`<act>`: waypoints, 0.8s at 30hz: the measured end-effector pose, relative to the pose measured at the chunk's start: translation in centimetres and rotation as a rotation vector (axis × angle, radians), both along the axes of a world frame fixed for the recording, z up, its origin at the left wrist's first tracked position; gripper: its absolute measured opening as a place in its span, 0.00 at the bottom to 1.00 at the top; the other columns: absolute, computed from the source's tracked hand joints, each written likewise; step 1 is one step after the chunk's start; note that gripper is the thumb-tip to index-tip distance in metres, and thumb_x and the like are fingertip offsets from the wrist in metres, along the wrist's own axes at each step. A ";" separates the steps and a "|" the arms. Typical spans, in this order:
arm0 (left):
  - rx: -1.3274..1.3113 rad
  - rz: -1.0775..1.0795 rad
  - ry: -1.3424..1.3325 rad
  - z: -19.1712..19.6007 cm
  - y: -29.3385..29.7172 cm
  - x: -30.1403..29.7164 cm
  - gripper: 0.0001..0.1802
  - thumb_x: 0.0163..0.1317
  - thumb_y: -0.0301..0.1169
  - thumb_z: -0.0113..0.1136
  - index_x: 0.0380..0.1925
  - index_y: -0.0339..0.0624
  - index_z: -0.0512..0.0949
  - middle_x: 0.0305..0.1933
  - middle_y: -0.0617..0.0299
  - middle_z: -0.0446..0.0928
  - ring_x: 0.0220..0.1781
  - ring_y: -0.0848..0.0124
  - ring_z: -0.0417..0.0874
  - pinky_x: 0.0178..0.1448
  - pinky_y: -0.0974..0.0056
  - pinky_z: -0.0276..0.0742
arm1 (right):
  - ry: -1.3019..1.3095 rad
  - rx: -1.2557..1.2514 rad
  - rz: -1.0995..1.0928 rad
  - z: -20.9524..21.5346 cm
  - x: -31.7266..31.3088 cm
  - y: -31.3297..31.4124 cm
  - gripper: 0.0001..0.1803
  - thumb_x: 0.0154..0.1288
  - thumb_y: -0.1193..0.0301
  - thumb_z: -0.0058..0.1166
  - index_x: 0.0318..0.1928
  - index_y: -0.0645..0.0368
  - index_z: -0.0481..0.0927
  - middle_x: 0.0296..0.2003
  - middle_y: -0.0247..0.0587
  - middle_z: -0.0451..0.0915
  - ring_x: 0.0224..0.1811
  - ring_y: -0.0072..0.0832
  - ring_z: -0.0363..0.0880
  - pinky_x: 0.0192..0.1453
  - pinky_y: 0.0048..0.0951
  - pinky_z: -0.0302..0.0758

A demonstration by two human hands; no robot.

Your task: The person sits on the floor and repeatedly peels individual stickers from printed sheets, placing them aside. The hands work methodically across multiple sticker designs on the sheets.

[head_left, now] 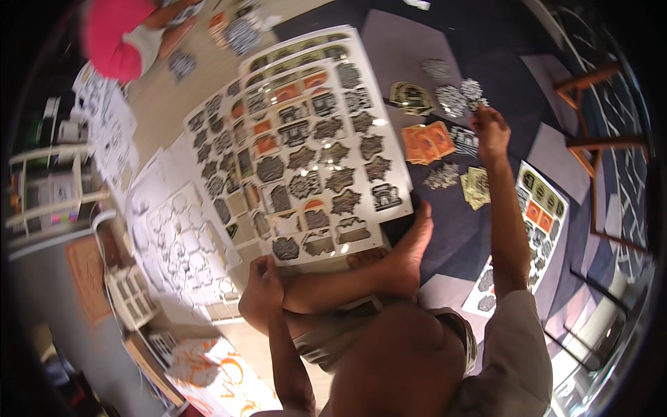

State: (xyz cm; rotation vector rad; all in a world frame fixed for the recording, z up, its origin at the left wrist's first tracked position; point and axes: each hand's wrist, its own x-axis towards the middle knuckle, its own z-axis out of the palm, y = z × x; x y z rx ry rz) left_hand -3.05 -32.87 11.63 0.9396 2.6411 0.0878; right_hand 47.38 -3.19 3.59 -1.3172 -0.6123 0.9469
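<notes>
Across my folded legs and the floor lies a large white sheet (278, 156) with rows of dark, brown and orange sticker-like shapes, some spots blank. At its lower edge, by my knee, is my left hand (262, 288), fingers drawn together; whether they grip anything is hidden. My right hand (492, 132) reaches out over the dark carpet, fingertips pinched beside a pile of grey-white cut-outs (455, 101); anything between them is too small to name. Around it lie orange cards (426, 142), black-and-white pieces (464, 141), yellowish cards (476, 187), olive pieces (410, 99) and small grey bits (442, 176).
Another printed sheet (549, 215) lies right of my right forearm. A sheet of empty outlines (180, 236) and loose papers (108, 132) spread on the left. Wooden chair legs (590, 146) stand at the far right. A person in pink (121, 38) sits at the upper left.
</notes>
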 end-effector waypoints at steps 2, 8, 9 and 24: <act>0.198 0.007 -0.195 -0.8 0.6 -0.8 0.15 0.70 0.40 0.64 0.45 0.39 0.80 0.40 0.54 0.84 0.45 0.61 0.86 0.51 0.60 0.80 | 0.067 -0.196 -0.034 -0.6 0.2 1.4 0.12 0.70 0.69 0.63 0.44 0.68 0.82 0.33 0.39 0.84 0.30 0.24 0.83 0.37 0.26 0.80; 0.435 0.112 -0.353 -4.7 1.0 -2.4 0.19 0.71 0.42 0.63 0.50 0.38 0.78 0.44 0.54 0.84 0.47 0.62 0.86 0.52 0.61 0.81 | -0.851 -0.210 0.038 -0.2 -4.8 -3.2 0.17 0.69 0.64 0.63 0.44 0.69 0.83 0.27 0.40 0.84 0.26 0.23 0.83 0.34 0.26 0.79; 0.444 0.133 -0.352 -5.0 1.0 -2.4 0.20 0.71 0.42 0.63 0.51 0.37 0.77 0.44 0.54 0.84 0.47 0.63 0.85 0.52 0.61 0.81 | -0.799 -0.126 0.163 0.1 -6.7 -4.9 0.18 0.68 0.63 0.63 0.44 0.69 0.83 0.26 0.40 0.84 0.26 0.24 0.83 0.33 0.27 0.78; 0.538 0.027 -0.559 -4.4 2.1 2.1 0.20 0.68 0.37 0.65 0.50 0.30 0.77 0.40 0.51 0.84 0.42 0.63 0.86 0.47 0.60 0.81 | -0.245 -0.669 0.789 2.6 -22.3 -18.2 0.24 0.68 0.62 0.65 0.54 0.69 0.77 0.36 0.43 0.87 0.38 0.24 0.85 0.43 0.25 0.79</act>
